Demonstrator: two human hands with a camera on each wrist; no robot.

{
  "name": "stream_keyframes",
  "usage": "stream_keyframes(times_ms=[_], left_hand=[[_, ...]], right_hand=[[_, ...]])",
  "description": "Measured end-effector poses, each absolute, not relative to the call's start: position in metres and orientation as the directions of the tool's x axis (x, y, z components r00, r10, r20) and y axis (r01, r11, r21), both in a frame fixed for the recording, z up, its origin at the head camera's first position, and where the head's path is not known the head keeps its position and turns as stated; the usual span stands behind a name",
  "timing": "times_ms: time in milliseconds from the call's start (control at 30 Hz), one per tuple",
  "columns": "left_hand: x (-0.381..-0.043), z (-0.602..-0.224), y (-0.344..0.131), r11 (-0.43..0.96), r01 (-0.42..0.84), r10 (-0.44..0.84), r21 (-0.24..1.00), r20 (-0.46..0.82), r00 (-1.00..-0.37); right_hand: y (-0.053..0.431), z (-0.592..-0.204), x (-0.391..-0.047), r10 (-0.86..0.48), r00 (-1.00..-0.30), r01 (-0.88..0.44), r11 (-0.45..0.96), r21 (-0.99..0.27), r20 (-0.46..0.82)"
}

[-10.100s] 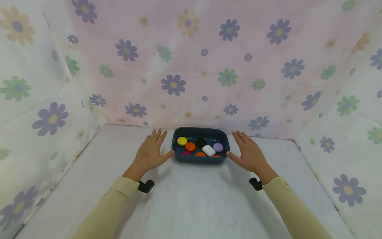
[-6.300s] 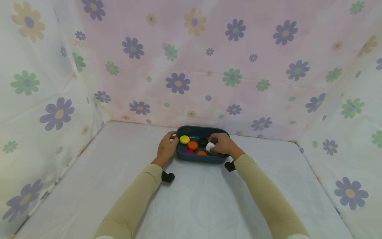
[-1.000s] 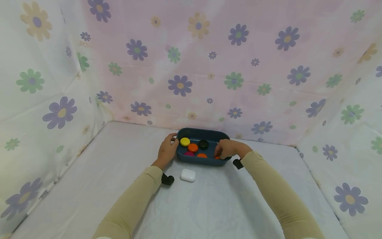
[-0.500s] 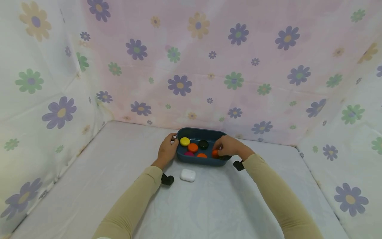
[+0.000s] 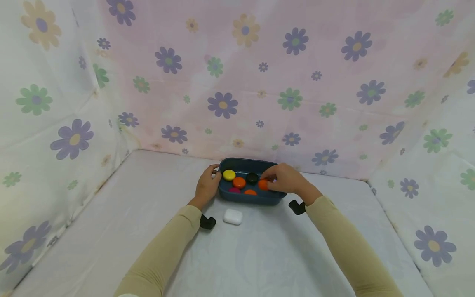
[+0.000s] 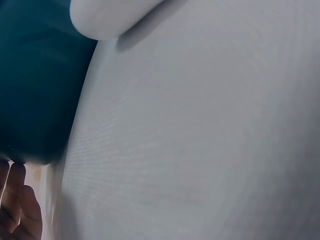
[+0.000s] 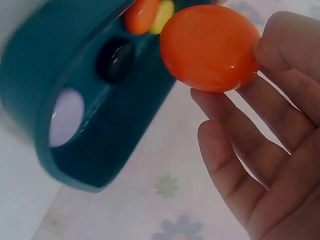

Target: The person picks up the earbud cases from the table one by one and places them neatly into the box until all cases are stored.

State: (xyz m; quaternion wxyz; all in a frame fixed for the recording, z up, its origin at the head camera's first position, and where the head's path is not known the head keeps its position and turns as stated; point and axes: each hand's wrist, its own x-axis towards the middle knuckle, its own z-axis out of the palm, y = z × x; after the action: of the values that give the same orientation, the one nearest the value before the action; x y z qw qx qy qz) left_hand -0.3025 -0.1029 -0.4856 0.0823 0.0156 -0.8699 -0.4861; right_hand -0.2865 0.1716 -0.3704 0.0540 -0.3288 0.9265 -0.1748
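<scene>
My right hand (image 5: 291, 179) pinches a glossy orange rounded disc (image 7: 210, 47) between thumb and fingertips, over the right part of a dark teal tray (image 5: 250, 198). Fingertips of my left hand (image 5: 206, 185) touch the tray's left end. Inside lie a yellow disc (image 5: 229, 175), an orange disc (image 5: 239, 182), a black disc (image 5: 252, 178), a magenta disc (image 5: 234, 190) and another orange disc (image 5: 250, 192), the last two partly hidden by the front wall. The right wrist view shows a lilac disc (image 7: 67, 117). A white rounded-rectangular piece (image 5: 232, 216) lies before the tray.
A white cloth (image 5: 237, 260) covers the table. Flower-patterned fabric (image 5: 252, 82) rises close behind the tray and at both sides. Black wrist mounts (image 5: 208, 222) sit beneath the forearms.
Over the last second my right hand has grasped the orange disc and lifted it from the tray's front right. Earlier, the white piece went from the tray to the table. The left hand stays put.
</scene>
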Motion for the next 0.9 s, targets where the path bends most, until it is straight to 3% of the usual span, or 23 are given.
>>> stream_keyframes(times_ms=[533, 900], left_hand=[[-0.303, -0.485, -0.105, 0.52, 0.052, -0.104, 0.853, 0.124, -0.987], [-0.305, -0.488, -0.104, 0.533, 0.062, -0.101, 0.844, 0.136, -0.986]], right_hand=[[0.146, -0.378, -0.228, -0.718, -0.693, -0.705, 0.656, -0.27, 0.066], [0.138, -0.413, -0.217, -0.717, -0.696, -0.705, 0.677, -0.213, 0.026]])
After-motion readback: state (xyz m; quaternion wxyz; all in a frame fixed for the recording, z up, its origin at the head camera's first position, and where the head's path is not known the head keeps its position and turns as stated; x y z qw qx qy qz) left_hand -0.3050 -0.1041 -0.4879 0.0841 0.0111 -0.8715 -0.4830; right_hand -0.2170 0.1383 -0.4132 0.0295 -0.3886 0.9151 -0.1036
